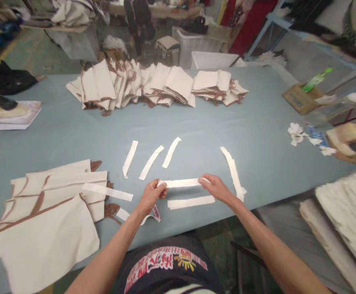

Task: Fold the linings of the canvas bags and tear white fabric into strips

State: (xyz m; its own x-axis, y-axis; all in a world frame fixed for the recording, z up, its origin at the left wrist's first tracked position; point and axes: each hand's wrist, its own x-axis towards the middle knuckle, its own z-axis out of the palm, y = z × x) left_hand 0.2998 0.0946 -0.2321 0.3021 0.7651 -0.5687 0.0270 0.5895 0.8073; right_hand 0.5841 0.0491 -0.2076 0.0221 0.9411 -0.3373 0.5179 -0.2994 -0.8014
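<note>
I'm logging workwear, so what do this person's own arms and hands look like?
The left hand and right hand are ungloved; the forearms show no sleeves or watches. Dark clothing between them bears pink-and-white lettering and a yellow sunburst.

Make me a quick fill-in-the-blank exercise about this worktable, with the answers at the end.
The left hand and right hand hold one strip, coloured ____.
The nearer fabric pile lies on the person's ____ side.
The slim object poking from the cardboard box is bright ____.
Missing words: white; left; green.
</note>
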